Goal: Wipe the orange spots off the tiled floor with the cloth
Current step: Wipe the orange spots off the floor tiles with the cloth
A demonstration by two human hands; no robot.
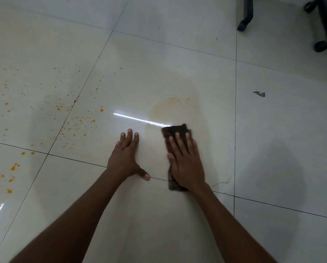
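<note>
While orange spots (69, 111) crowd the floor (177, 54) at nine o'clock, unwiped, your left hand (125, 158) rests flat, empty; your right hand (185, 164) presses the cloth (175, 130) flat-fingered, a faint smear (168, 109) at its twelve o'clock.

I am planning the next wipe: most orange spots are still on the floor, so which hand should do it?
Probably the right hand: it already presses the cloth flat. The orange spots lie beyond the left hand, which rests bare on the floor, so the right must sweep leftward.
</note>
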